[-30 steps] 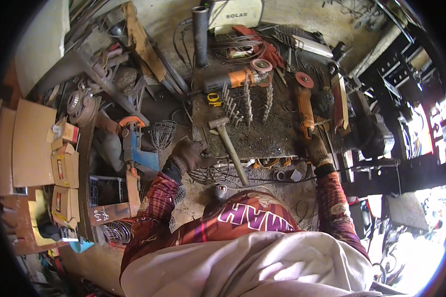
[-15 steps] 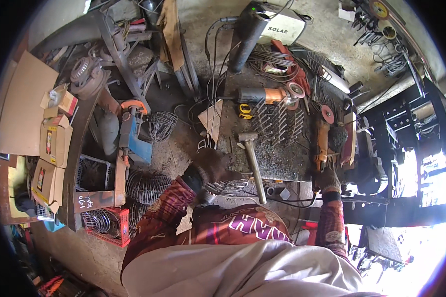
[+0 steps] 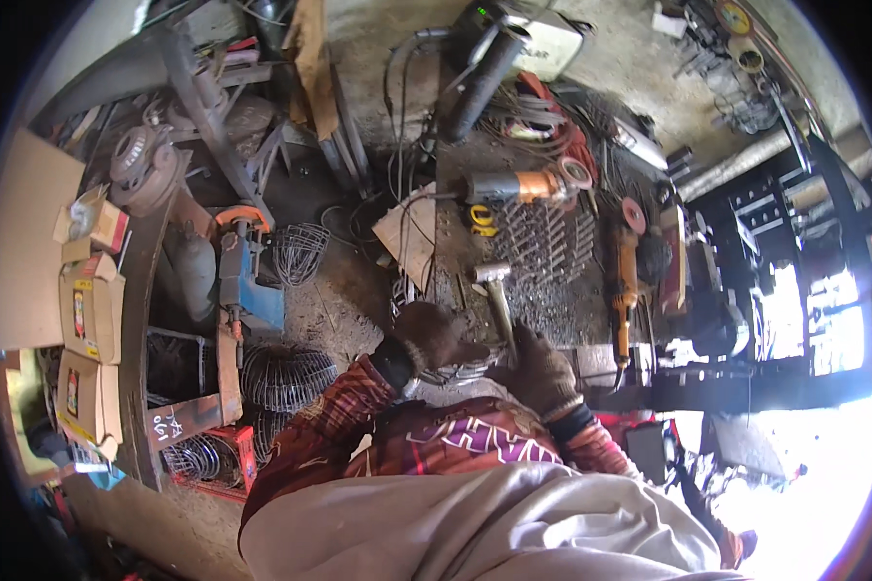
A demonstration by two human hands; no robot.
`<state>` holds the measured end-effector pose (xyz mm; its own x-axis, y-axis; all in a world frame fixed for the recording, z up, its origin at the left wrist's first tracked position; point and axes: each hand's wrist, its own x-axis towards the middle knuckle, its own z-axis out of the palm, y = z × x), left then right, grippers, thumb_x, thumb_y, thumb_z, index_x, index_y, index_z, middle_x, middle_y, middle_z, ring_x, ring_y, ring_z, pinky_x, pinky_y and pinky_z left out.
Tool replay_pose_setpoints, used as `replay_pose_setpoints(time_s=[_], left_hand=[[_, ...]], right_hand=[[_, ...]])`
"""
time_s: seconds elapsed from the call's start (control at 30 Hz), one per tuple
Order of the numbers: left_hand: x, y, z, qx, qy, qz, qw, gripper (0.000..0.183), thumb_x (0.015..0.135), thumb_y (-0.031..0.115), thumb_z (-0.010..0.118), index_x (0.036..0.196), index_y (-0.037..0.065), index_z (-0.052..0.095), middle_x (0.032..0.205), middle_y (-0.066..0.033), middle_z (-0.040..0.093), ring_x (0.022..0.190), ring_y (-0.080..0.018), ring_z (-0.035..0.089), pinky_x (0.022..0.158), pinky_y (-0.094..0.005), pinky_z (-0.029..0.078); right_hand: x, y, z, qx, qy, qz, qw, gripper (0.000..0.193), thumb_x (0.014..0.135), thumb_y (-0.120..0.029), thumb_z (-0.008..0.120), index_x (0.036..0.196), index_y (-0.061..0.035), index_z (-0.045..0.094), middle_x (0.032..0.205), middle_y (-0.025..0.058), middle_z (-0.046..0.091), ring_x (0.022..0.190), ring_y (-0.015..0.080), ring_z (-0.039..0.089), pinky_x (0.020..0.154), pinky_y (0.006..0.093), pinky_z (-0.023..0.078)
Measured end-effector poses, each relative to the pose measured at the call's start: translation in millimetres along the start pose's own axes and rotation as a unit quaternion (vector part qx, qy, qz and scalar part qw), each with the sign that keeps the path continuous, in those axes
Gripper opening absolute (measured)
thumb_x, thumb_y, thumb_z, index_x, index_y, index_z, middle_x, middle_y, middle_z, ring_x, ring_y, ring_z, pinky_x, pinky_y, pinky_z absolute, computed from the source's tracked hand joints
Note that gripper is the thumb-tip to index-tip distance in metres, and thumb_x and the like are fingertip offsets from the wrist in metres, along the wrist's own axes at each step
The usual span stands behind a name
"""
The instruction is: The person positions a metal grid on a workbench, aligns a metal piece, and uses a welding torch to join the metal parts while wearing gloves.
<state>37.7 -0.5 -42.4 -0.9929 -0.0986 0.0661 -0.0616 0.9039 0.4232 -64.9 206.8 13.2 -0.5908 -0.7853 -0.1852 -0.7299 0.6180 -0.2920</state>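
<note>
Right hand (image 3: 543, 373) has left the orange grinder with the red disc (image 3: 626, 281) and swung inward to the hammer (image 3: 497, 295); half a second ago we had it on that grinder's rear end. So we now put the work in hand at the hammer, with the grinder lying untouched. Clock centred on the hammer head: that grinder sits at 3, the right hand at 5, the left hand (image 3: 431, 334) between 7 and 8. Both hands are gloved. Right one meets the lower handle and hides its end; we read fingers coming around it, but can't tell if the grip is closed. Left one is near the front-left corner of the table (image 3: 457, 254), blurry and dark; we can't tell whether it holds anything. Hammer is on the near left part of the table, head away from us, handle toward our body. Unmoved around it, we note: metal rods (image 3: 547, 242) at 2, yellow tape measure (image 3: 481, 221) near 12, second grinder (image 3: 523, 186) farther out just past 12, cardboard piece (image 3: 407, 237) at 10, off the table's left edge.
</note>
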Motion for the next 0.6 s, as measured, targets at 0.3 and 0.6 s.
replay_pose_setpoints(time_s=[0.3, 0.6], left_hand=[[1.9, 1.5, 0.2, -0.094, 0.048, -0.005, 0.994, 0.056, 0.078, 0.067, 0.065, 0.085, 0.012, 0.070, 0.072, -0.0130, 0.067, 0.066, -0.0334, 0.067, 0.059, -0.0440, 0.052], [2.9, 3.6, 7.6, -0.080, 0.080, 0.023, 0.993, 0.057, 0.076, 0.070, 0.065, 0.086, 0.014, 0.069, 0.074, -0.0111, 0.068, 0.066, -0.0338, 0.067, 0.057, -0.0466, 0.052]], right_hand=[[9.1, 15.1, 16.0, 0.157, 0.034, 0.029, 0.987, 0.062, 0.085, -0.032, 0.066, 0.134, 0.0017, 0.047, 0.102, 0.0237, 0.066, 0.096, 0.0421, 0.064, 0.081, 0.0479, 0.051], [-22.6, 20.4, 14.1, 0.304, 0.140, 0.064, 0.940, 0.062, 0.082, -0.026, 0.074, 0.134, -0.0011, 0.050, 0.098, 0.0205, 0.067, 0.090, 0.0326, 0.069, 0.077, 0.0396, 0.053]])
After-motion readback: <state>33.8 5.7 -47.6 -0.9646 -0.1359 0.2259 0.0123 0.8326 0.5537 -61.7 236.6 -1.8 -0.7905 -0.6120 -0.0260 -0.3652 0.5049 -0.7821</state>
